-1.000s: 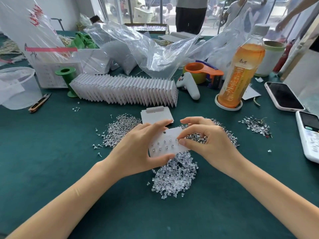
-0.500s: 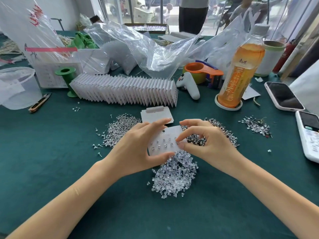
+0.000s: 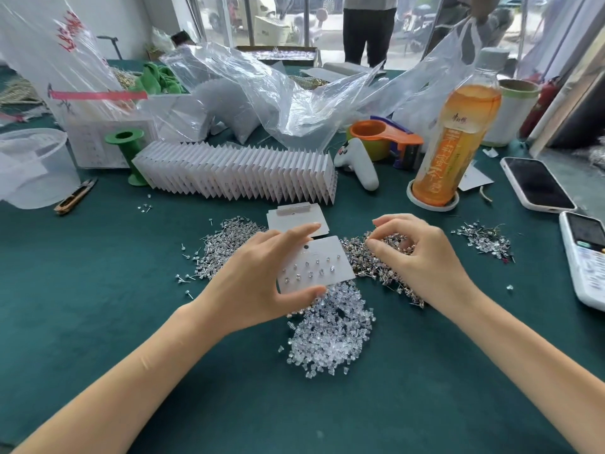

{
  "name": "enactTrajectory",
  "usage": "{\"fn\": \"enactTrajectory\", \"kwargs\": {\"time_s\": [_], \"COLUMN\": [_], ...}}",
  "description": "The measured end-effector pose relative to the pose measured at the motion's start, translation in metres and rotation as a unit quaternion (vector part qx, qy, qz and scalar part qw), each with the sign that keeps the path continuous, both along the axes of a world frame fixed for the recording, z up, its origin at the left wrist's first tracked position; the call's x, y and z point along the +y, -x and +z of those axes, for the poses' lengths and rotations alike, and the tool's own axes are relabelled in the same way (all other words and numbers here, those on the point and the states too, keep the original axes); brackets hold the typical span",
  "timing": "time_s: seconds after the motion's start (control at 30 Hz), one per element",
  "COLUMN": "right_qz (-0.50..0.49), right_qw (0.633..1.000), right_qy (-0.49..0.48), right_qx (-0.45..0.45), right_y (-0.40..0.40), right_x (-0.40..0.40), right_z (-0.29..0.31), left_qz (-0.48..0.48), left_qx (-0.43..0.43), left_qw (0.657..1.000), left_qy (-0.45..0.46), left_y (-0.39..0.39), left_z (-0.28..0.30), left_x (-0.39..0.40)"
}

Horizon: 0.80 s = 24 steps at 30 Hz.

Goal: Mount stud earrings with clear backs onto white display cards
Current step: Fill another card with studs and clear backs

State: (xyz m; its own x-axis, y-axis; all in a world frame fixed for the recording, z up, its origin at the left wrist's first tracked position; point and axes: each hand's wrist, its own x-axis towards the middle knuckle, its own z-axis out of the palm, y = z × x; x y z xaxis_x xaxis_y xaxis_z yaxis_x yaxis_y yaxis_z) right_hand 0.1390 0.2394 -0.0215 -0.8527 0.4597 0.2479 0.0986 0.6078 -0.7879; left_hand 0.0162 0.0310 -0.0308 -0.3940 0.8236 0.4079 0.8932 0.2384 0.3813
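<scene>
My left hand holds a white display card between thumb and fingers; several stud earrings sit in rows on it. My right hand hovers over a pile of stud earrings to the right of the card, with thumb and forefinger pinched together at the pile; I cannot tell whether a stud is between them. A heap of clear backs lies just below the card. Another pile of studs lies left of the card. A blank card lies flat behind.
A long row of finished cards stands across the green table. Behind it are plastic bags, an orange tape dispenser, a drink bottle and a white game controller. Two phones lie at right; a small stud pile sits nearby.
My right hand has left the card's right edge and moved right onto the stud pile. The left hand keeps holding the card, which has tilted slightly.
</scene>
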Motion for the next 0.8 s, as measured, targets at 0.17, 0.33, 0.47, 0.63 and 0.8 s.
{"fn": "enactTrajectory", "kwargs": {"time_s": [0.17,0.33,0.47,0.63,0.8], "right_qz": [0.057,0.050,0.055,0.057,0.035], "right_qw": [0.983,0.977,0.975,0.984,0.998], "right_qy": [-0.145,-0.194,-0.189,-0.147,0.024], "right_qx": [-0.096,-0.075,-0.102,-0.085,-0.044], "right_y": [0.000,-0.001,-0.002,0.001,0.000], "right_x": [0.005,0.004,0.007,0.005,0.014], "right_z": [-0.006,-0.003,-0.005,-0.006,0.013], "left_qz": [0.007,0.007,0.009,0.013,0.009], "left_qx": [0.005,0.008,0.010,0.017,0.015], "left_qw": [1.000,1.000,1.000,1.000,1.000], "left_qy": [-0.006,-0.010,-0.011,-0.006,0.002], "left_y": [0.003,0.004,0.003,0.005,0.003], "left_z": [-0.002,-0.002,-0.001,-0.001,0.000], "left_x": [0.000,-0.001,-0.001,-0.002,-0.001]}}
